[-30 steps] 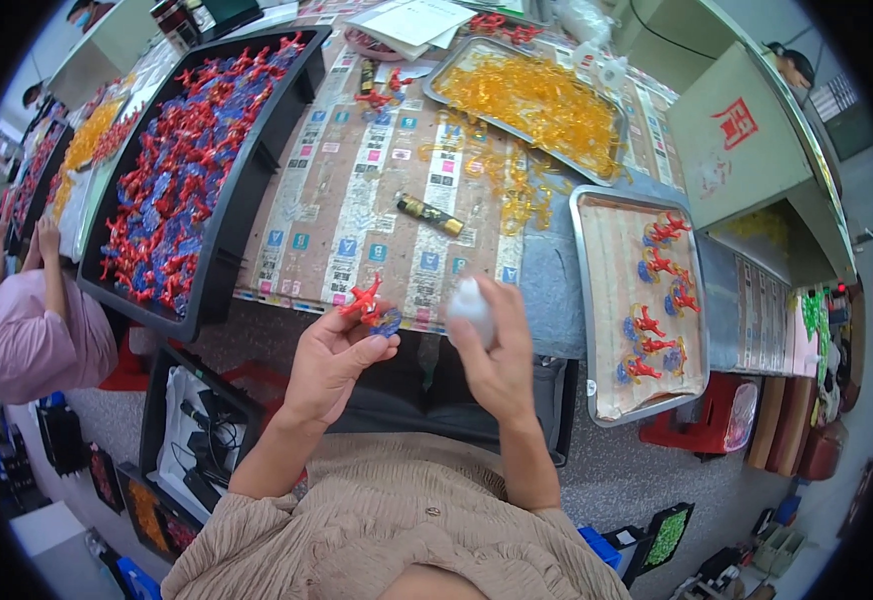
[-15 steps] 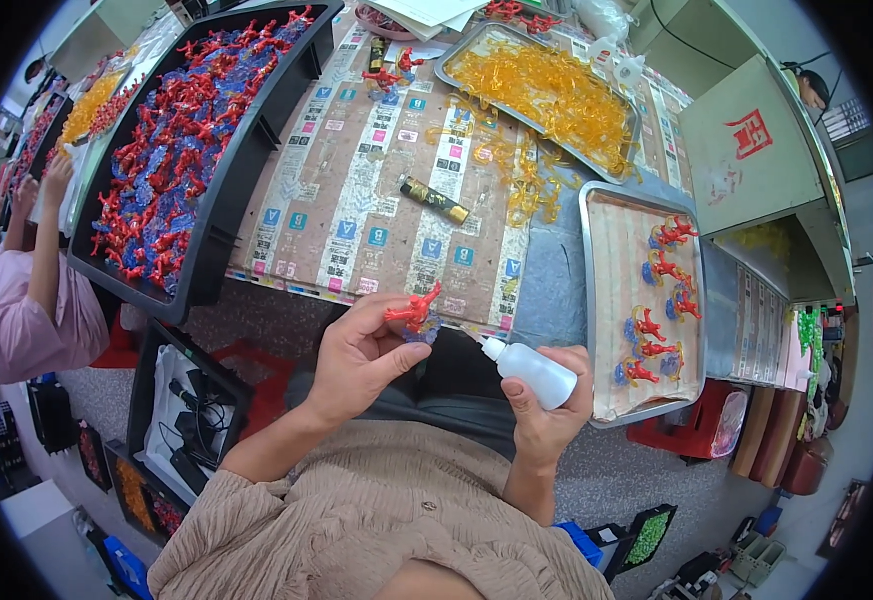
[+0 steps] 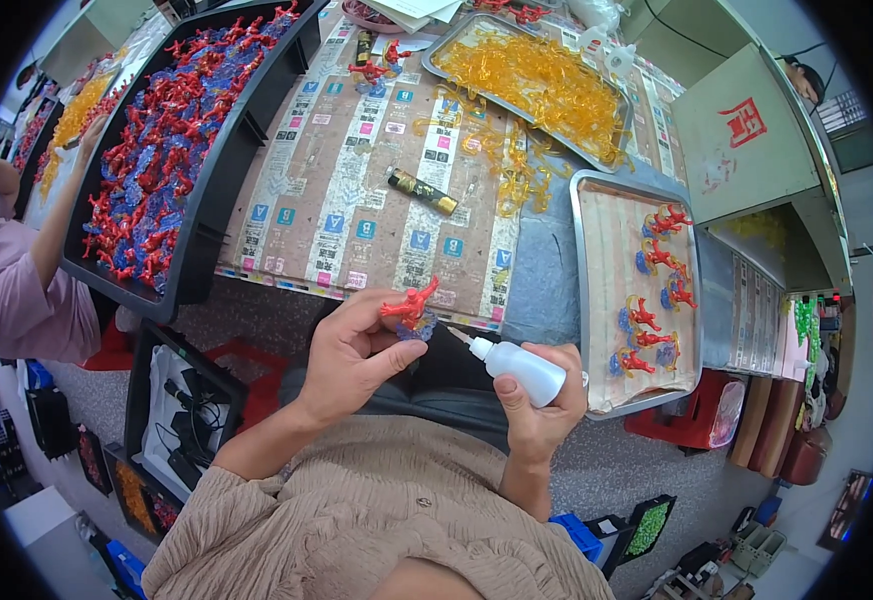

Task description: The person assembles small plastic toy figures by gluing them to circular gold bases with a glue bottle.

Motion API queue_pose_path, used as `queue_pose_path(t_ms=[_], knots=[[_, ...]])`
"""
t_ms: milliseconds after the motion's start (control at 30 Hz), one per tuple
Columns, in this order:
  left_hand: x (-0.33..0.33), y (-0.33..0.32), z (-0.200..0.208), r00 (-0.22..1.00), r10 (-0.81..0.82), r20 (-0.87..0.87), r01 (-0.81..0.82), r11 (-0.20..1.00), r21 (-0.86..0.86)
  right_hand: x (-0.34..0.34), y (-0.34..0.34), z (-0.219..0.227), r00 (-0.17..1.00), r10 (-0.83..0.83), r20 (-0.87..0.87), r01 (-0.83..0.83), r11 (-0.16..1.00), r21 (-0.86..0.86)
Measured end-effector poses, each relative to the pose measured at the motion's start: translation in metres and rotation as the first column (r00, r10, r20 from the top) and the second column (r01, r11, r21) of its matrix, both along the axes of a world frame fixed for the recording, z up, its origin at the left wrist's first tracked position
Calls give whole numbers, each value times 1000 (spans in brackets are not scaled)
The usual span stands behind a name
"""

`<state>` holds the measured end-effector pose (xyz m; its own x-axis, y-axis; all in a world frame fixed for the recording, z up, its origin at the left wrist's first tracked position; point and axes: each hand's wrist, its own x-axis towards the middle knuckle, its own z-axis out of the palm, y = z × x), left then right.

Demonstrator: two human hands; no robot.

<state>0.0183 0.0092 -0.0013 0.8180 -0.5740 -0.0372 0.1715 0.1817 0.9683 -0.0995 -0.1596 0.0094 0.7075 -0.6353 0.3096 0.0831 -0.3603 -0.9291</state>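
Observation:
Pinched in my left hand is a small red plastic figurine with a clear blue base. My right hand is wrapped round a white squeeze bottle with a thin pointed nozzle. The nozzle tip points left and sits close to the blue base; I cannot tell whether they touch. Both hands are over my lap, just off the table's near edge. To the right, a metal tray lined with pale sheeting holds several similar red figurines with blue and yellow parts.
A long black crate heaped with red and blue figurines stands at left. Translucent yellow pieces fill a metal tray at the back and spill onto the table. A dark printed tube lies mid-table. A person in pink is at far left.
The bottle has moved slightly left, bringing its nozzle nearer the figurine's base. My left hand still holds the figurine, almost unmoved. The whole view has shifted a little.

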Motion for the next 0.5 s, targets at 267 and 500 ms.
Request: queue_pose_path(t_ms=[267,500], knots=[[0,2,2,1000,-20,-23,20,1000,1,-2,1,-2,1000,-6,-30,6,1000,-26],[1,2,4,997,-31,-77,31,999,8,-2,1,-2,999,-5,-42,4,1000,-26]])
